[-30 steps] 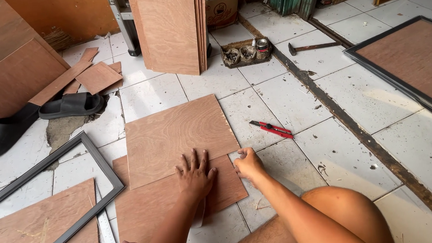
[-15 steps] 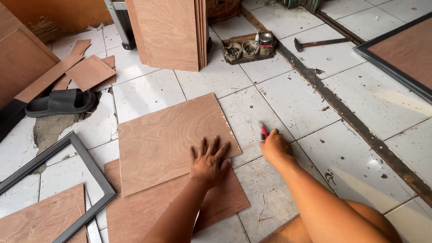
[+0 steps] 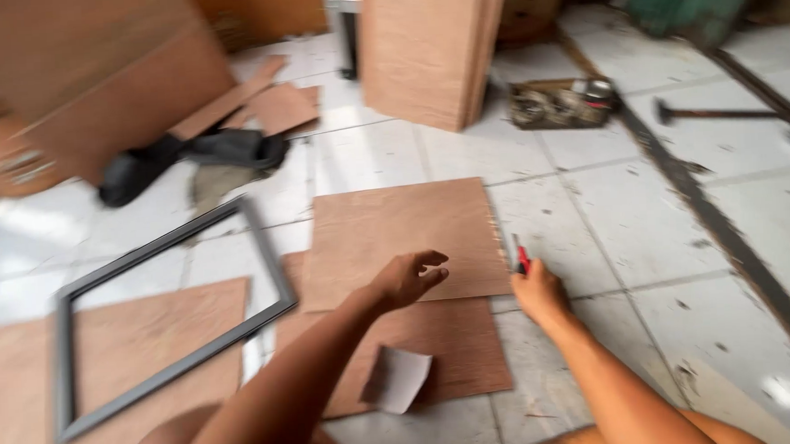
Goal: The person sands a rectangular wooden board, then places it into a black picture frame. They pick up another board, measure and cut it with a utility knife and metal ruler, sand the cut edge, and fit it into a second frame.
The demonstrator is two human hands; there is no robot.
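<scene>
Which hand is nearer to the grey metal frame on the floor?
Left. The left hand hovers over the plywood sheet, just right of the grey metal frame. The right hand, holding a red tool, is farther right.

The left hand [image 3: 407, 278], earlier pressed flat on the top plywood sheet [image 3: 400, 240], is now lifted off it with fingers curled. The right hand [image 3: 537, 291] has reached the red knife [image 3: 522, 259] and now grips it, raised beside the sheet's right edge.

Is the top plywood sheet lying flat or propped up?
Flat. The top plywood sheet rests on another sheet on the tiled floor; left hand hovers above it.
</scene>
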